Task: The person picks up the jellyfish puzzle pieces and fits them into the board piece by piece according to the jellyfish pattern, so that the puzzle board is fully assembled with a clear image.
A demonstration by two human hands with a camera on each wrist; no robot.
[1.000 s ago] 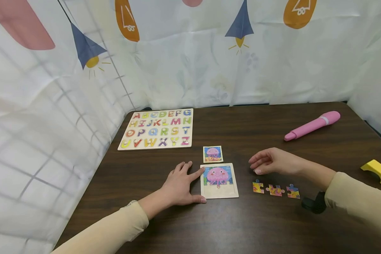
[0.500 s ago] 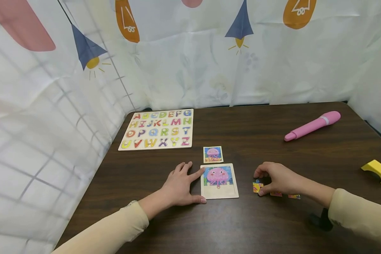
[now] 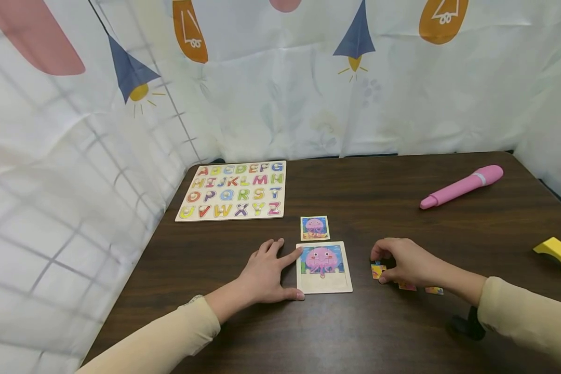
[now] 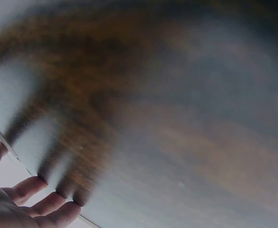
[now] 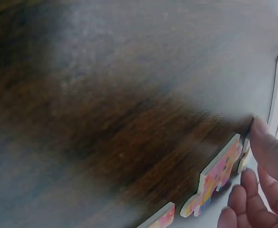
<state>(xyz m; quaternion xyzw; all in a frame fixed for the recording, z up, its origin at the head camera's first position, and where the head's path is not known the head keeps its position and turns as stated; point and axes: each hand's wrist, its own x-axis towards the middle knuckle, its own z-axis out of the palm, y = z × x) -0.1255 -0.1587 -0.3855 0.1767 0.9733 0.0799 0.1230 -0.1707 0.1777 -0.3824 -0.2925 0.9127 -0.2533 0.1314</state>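
Observation:
My left hand (image 3: 264,275) rests on the table with its fingers spread. Its index finger and thumb touch the left side of a square jigsaw board (image 3: 324,283). A pink jellyfish picture fills the board's upper part, and its lower strip is bare wood. To the right, my right hand (image 3: 409,262) pinches a yellow and blue jigsaw piece (image 3: 377,271) between thumb and fingers. Two more jigsaw pieces lie partly hidden under that hand, a pink and yellow one (image 5: 217,178) and another (image 3: 433,290) farther right. The left wrist view shows the left fingertips (image 4: 43,180) against the tabletop.
A small jellyfish picture card (image 3: 315,228) lies just behind the board. Farther back are a wooden alphabet board (image 3: 236,191) and a pink microphone-shaped toy (image 3: 463,187). A yellow arch block (image 3: 559,254) sits at the right. Patterned curtains (image 3: 280,93) surround the table.
My right hand has come down and toward me onto the leftmost jigsaw piece, pinched it and shifted it slightly away from me. The left hand and the board have stayed in place.

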